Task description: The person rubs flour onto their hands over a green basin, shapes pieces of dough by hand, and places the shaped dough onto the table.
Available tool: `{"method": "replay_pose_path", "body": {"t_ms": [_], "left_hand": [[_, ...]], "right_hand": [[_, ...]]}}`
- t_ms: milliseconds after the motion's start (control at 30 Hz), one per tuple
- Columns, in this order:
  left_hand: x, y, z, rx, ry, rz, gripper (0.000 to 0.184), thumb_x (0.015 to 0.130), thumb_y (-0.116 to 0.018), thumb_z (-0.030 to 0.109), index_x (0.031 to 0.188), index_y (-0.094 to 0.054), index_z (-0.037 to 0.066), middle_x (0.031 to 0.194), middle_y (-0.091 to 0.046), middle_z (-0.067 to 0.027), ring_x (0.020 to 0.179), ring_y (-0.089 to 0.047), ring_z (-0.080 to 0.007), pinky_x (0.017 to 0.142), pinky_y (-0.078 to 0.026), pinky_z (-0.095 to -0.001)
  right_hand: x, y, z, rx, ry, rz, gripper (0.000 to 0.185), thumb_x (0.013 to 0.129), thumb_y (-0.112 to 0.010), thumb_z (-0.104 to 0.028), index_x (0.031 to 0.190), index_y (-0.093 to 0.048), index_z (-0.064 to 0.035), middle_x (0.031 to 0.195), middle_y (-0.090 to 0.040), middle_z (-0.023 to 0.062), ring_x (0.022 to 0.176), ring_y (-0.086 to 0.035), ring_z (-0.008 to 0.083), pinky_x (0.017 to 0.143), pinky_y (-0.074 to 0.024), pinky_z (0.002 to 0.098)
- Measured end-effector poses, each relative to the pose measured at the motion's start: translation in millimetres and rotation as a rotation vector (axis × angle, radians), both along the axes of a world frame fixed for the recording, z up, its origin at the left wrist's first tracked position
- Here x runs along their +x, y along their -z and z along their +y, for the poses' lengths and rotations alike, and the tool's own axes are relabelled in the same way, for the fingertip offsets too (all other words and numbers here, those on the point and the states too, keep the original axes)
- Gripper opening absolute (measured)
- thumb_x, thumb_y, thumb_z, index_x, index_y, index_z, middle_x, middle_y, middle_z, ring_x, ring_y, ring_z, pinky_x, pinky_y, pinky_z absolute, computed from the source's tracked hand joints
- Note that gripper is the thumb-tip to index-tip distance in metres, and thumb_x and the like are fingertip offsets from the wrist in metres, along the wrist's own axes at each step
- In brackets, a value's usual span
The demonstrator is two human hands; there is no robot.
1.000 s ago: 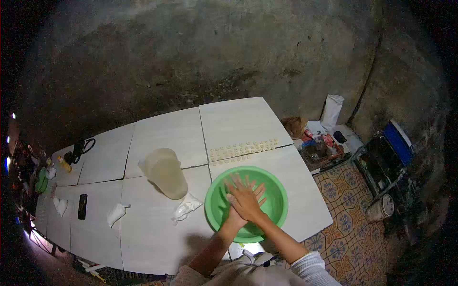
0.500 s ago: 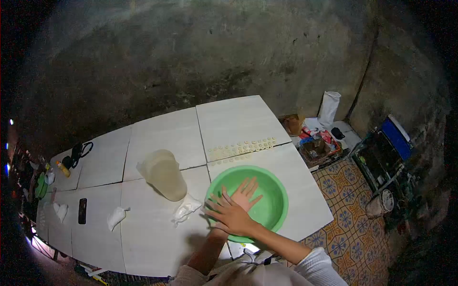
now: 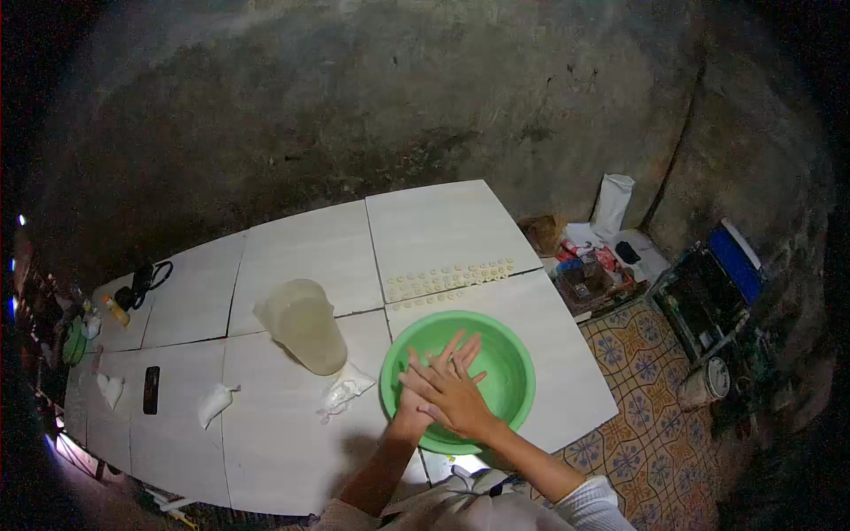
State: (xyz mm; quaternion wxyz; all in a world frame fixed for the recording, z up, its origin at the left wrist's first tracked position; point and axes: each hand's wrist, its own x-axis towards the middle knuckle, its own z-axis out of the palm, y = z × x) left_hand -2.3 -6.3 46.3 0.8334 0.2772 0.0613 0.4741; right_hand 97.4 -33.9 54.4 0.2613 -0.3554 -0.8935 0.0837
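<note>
Lays the right hand [image 3: 456,405] across the left hand [image 3: 413,409], over the near left part of a green basin [image 3: 512,380]. Keeps both hands well open, fingers stretched and spread, the right ones crossing over the left. Touches hand to hand, with hold of nothing else in view. Cannot tell about anything under the covered left palm, nor about contact with the basin's bottom.

On the right part of the white table [image 3: 292,442], close to its near edge: the basin. Just beyond it, on the far side: rows of small pale pieces [image 3: 452,280]. To its left: a knotted clear bag of white stuff [image 3: 347,389], just beside the rim, and a translucent pitcher [image 3: 310,327], a little farther off. Well apart, farther left: a small white bag [image 3: 215,405] and a dark flat phone-like object [image 3: 151,389]. Right of the table, below: a patterned tile floor [image 3: 637,389].
</note>
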Motion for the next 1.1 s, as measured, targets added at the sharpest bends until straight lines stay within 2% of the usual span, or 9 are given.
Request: {"method": "replay_pose_path", "body": {"t_ms": [133, 300, 500, 567, 667, 900, 1033, 1067, 1100], "left_hand": [[14.8, 21.5, -0.5, -0.094, 0.375, -0.270, 0.100, 0.084, -0.033, 0.077, 0.154, -0.008, 0.010, 0.161, -0.004, -0.0154, 0.149, -0.005, -0.0266, 0.115, -0.008, -0.0604], [8.2, 33.4, 25.4, -0.009, 0.141, -0.219, 0.101, 0.085, -0.031, 0.076, 0.153, -0.008, 0.005, 0.160, -0.006, -0.0181, 0.149, -0.005, -0.0262, 0.116, -0.007, -0.0584], [20.0, 41.4, -7.9, -0.127, 0.052, -0.150, 0.083, 0.095, -0.026, 0.063, 0.153, -0.012, 0.004, 0.159, -0.013, -0.0174, 0.147, -0.014, -0.0286, 0.118, -0.011, -0.0522], [25.3, 52.6, -9.1, -0.090, 0.024, -0.158, 0.080, 0.096, -0.024, 0.060, 0.153, -0.013, 0.004, 0.159, -0.013, -0.0168, 0.147, -0.014, -0.0289, 0.118, -0.012, -0.0508], [18.0, 49.7, -3.1, -0.046, -0.042, -0.170, 0.076, 0.098, -0.021, 0.056, 0.153, -0.013, 0.004, 0.159, -0.015, -0.0160, 0.147, -0.015, -0.0294, 0.119, -0.013, -0.0486], [15.4, 71.6, -5.8, -0.078, -0.057, -0.138, 0.067, 0.102, -0.018, 0.048, 0.152, -0.015, 0.004, 0.159, -0.016, -0.0145, 0.146, -0.018, -0.0296, 0.119, -0.015, -0.0449], [12.0, 92.8, -6.1, -0.095, 0.028, -0.088, 0.060, 0.104, -0.019, 0.041, 0.152, -0.017, 0.005, 0.159, -0.015, -0.0136, 0.146, -0.019, -0.0288, 0.120, -0.015, -0.0429], [13.4, 92.5, -1.0, -0.095, 0.030, -0.089, 0.060, 0.104, -0.019, 0.041, 0.152, -0.017, 0.005, 0.159, -0.015, -0.0136, 0.146, -0.019, -0.0288, 0.120, -0.015, -0.0429], [15.6, 74.7, 8.2, -0.269, -0.049, -0.032, 0.055, 0.104, -0.026, 0.039, 0.148, -0.025, 0.006, 0.152, -0.026, -0.0134, 0.139, -0.028, -0.0268, 0.116, -0.021, -0.0405]], "right_hand": [[-16.7, -30.7, 15.2, -0.015, 0.248, -0.009, 0.058, 0.092, -0.051, -0.042, 0.142, -0.044, -0.0149, 0.149, -0.036, 0.0170, 0.141, -0.027, 0.0391, 0.115, -0.0170, 0.0573], [-18.8, 2.7, -5.7, -0.082, -0.139, 0.071, 0.058, 0.093, -0.048, -0.042, 0.143, -0.043, -0.0144, 0.146, -0.041, 0.0177, 0.141, -0.026, 0.0412, 0.113, -0.0160, 0.0612], [5.1, -13.1, 8.6, 0.053, 0.384, -0.006, 0.060, 0.090, -0.052, -0.037, 0.143, -0.041, -0.0124, 0.143, -0.041, 0.0221, 0.138, -0.029, 0.0444, 0.112, -0.0183, 0.0611], [-2.9, -9.6, 3.4, -0.057, 0.329, 0.044, 0.061, 0.090, -0.052, -0.041, 0.143, -0.042, -0.0115, 0.143, -0.042, 0.0224, 0.138, -0.029, 0.0437, 0.113, -0.0155, 0.0606], [-4.1, 2.5, -11.2, -0.110, -0.129, 0.036, 0.066, 0.091, -0.046, -0.054, 0.145, -0.041, -0.0148, 0.147, -0.038, 0.0196, 0.139, -0.027, 0.0435, 0.114, -0.0147, 0.0613], [12.0, 8.4, -6.2, -0.083, 0.199, -0.087, 0.077, 0.090, -0.049, -0.053, 0.150, -0.028, -0.0092, 0.151, -0.032, 0.0185, 0.143, -0.020, 0.0419, 0.116, -0.0097, 0.0586], [4.3, -1.8, -11.6, -0.197, -0.149, 0.196, 0.065, 0.098, -0.042, -0.045, 0.148, -0.029, -0.0061, 0.153, -0.027, 0.0217, 0.144, -0.019, 0.0369, 0.116, -0.0060, 0.0567], [6.2, 2.3, -11.2, -0.174, -0.088, 0.270, 0.053, 0.100, -0.039, -0.038, 0.141, -0.043, -0.0036, 0.145, -0.041, 0.0228, 0.140, -0.031, 0.0371, 0.115, -0.0177, 0.0536], [10.9, 9.7, -10.4, -0.174, -0.086, 0.269, 0.053, 0.100, -0.039, -0.038, 0.141, -0.043, -0.0036, 0.145, -0.041, 0.0228, 0.140, -0.031, 0.0371, 0.115, -0.0177, 0.0536]]}}
